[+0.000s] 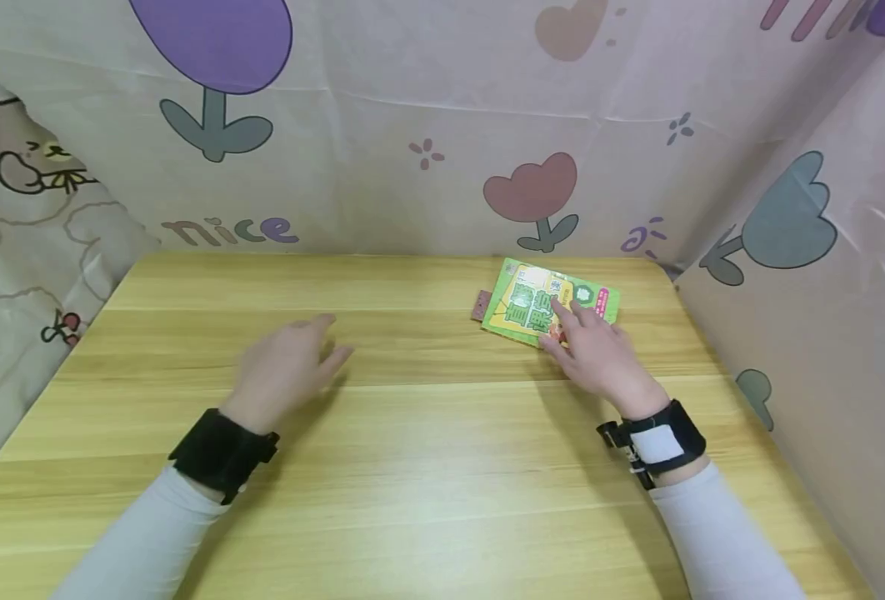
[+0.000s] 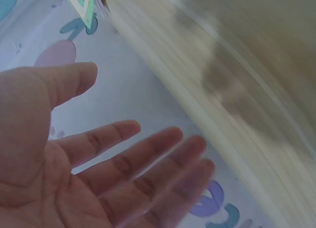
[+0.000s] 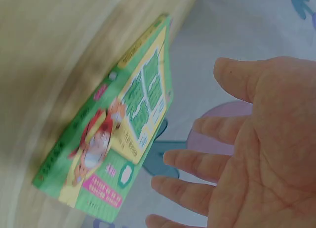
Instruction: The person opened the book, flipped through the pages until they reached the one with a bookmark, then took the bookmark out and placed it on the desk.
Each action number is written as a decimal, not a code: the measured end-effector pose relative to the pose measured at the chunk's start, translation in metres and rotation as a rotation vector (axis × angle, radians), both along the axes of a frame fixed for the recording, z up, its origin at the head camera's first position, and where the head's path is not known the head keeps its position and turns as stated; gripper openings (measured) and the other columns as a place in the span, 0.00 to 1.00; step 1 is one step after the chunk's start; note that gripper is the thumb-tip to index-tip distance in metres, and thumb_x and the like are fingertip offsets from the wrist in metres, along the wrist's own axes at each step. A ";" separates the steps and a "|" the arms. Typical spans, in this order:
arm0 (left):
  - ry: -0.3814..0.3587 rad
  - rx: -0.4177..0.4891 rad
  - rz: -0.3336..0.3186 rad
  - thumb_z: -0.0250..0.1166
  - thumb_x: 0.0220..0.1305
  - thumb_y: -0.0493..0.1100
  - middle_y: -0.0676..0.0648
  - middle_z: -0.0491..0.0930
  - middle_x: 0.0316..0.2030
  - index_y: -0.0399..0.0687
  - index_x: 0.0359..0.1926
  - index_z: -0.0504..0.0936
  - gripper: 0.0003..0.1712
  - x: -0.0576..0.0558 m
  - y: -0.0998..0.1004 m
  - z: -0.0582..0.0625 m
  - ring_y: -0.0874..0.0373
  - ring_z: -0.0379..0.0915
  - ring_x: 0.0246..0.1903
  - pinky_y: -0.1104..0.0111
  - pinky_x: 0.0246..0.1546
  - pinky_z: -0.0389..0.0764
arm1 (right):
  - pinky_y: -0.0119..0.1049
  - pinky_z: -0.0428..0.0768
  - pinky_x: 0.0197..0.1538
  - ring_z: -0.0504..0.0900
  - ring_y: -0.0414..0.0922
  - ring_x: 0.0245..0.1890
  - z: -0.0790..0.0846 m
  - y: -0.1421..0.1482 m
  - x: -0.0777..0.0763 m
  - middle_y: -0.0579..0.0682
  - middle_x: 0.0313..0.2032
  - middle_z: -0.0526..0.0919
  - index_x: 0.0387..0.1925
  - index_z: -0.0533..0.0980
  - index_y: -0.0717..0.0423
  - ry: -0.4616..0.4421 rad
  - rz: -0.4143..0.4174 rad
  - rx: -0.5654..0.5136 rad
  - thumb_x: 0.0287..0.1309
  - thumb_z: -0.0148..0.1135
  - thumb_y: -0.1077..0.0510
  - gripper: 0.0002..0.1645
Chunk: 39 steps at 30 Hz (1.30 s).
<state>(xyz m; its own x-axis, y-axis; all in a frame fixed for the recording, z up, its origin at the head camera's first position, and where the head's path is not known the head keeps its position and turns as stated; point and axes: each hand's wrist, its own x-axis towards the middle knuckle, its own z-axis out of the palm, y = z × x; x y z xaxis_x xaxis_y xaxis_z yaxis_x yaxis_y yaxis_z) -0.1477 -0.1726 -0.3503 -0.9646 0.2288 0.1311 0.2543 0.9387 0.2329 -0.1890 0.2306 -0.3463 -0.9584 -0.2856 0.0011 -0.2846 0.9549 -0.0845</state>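
Note:
A green and yellow book (image 1: 521,304) with a cartoon figure and large green characters on its cover lies near the table's back right. My right hand (image 1: 600,354) hovers over its front edge, fingers spread, and overlaps it in the head view. From the right wrist, a gap shows between these fingers and the book (image 3: 111,134). A small reddish-brown piece (image 1: 481,305) sticks out from the book's left side, the rest of it hidden. Over the left half of the table is my left hand (image 1: 285,362), fingers extended and holding nothing; its palm (image 2: 29,164) shows bare in the left wrist view.
The light wooden table (image 1: 412,467) ends at the back against a hanging cloth (image 1: 367,183) printed with flowers. More cloth hangs along the left and right sides. Each wrist wears a black strap (image 1: 221,454) with a small device.

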 end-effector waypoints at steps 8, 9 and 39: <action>0.008 0.036 -0.076 0.62 0.64 0.56 0.41 0.82 0.44 0.39 0.54 0.79 0.28 -0.018 0.036 -0.001 0.51 0.79 0.33 0.59 0.33 0.81 | 0.65 0.71 0.47 0.67 0.68 0.56 0.005 0.026 -0.031 0.70 0.64 0.62 0.71 0.58 0.62 0.003 -0.034 -0.010 0.68 0.51 0.40 0.42; 0.005 0.037 -0.087 0.62 0.64 0.56 0.40 0.81 0.46 0.40 0.54 0.79 0.27 -0.020 0.042 -0.001 0.49 0.79 0.37 0.57 0.37 0.81 | 0.65 0.72 0.46 0.68 0.68 0.56 0.005 0.030 -0.035 0.70 0.63 0.63 0.71 0.59 0.63 -0.003 -0.042 -0.011 0.67 0.52 0.42 0.41; -0.043 0.043 -0.278 0.64 0.59 0.41 0.53 0.73 0.20 0.49 0.24 0.77 0.09 -0.064 0.148 -0.024 0.62 0.67 0.20 0.73 0.20 0.71 | 0.50 0.70 0.49 0.72 0.55 0.33 -0.027 0.065 -0.098 0.69 0.43 0.78 0.63 0.65 0.75 -0.173 -0.025 0.026 0.67 0.56 0.50 0.36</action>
<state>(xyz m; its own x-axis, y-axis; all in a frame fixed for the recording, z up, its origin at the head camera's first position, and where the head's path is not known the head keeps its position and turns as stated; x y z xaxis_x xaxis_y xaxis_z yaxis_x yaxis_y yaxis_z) -0.2115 -0.0247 -0.3742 -0.8704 0.4807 0.1065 0.4897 0.8231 0.2876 -0.2874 0.2957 -0.3735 -0.9504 -0.2593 -0.1715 -0.2440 0.9641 -0.1051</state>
